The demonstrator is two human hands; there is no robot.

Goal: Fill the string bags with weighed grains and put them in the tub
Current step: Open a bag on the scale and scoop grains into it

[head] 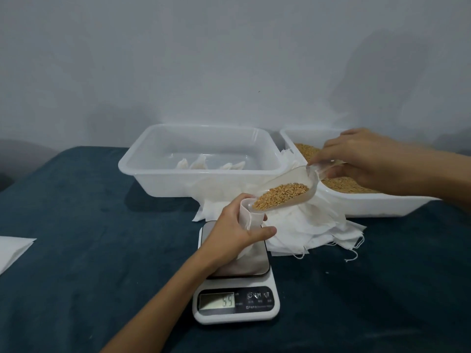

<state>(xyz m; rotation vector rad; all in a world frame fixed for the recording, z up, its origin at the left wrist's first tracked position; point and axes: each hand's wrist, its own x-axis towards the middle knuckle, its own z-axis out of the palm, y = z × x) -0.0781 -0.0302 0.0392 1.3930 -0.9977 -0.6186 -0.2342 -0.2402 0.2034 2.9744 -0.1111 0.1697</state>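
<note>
The tabletop under my arms wears a dark teal cloth. Directly beneath my left fingers sits a white kitchen scale, its display nearest me. Beyond those fingers stands a clear tub. Under my right fingers, a second tub of grains rests on the cloth. Between the two sets of fingers lies a heap of white string bags, strings trailing. Far off to the left of my left fingers, a white sheet lies at the edge.

Open white string bag upright on scale, grain-laden scoop at mouth.
</note>
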